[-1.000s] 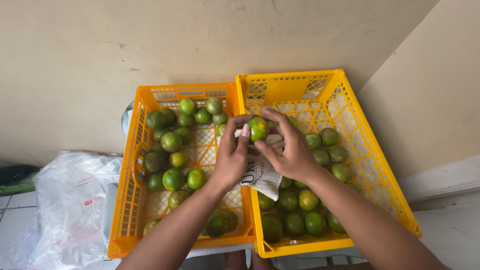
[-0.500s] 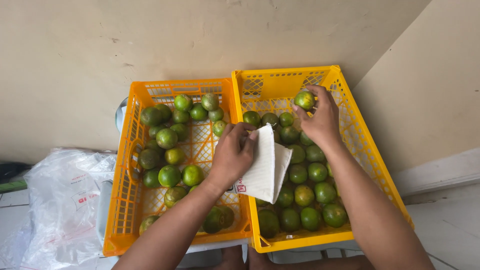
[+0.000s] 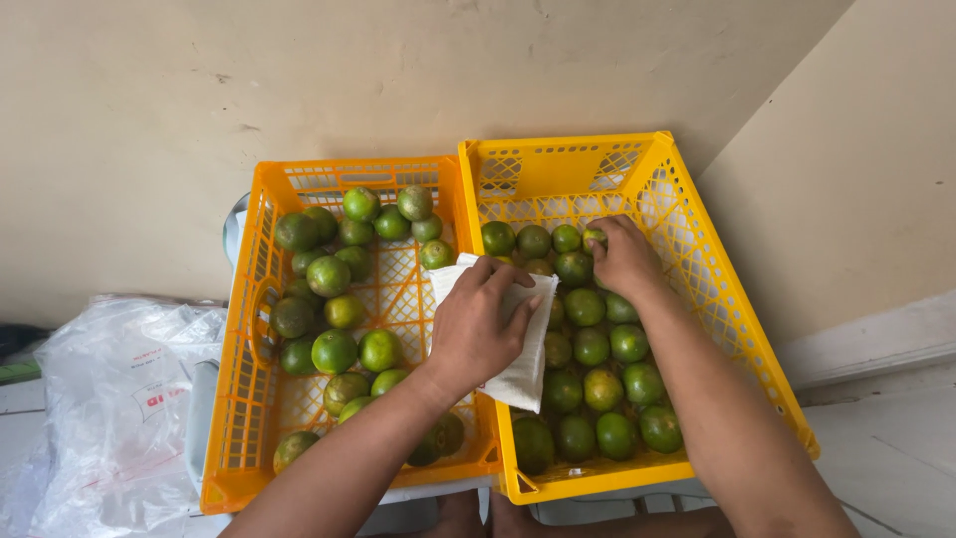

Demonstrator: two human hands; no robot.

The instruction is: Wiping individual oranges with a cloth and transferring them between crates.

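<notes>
Two yellow-orange crates (image 3: 254, 399) stand side by side, both holding green limes. Left hand (image 3: 480, 324) grips a folded white cloth (image 3: 525, 374) over the divide between them. Right hand (image 3: 625, 257) closes on a yellow-tinged green lime (image 3: 594, 237) in the right crate.

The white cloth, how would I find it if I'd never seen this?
Look at the two yellow crates side by side against the wall. On the rim where they meet lies the white cloth, under the left hand. It is the only flat white thing among round green fruit.
</notes>
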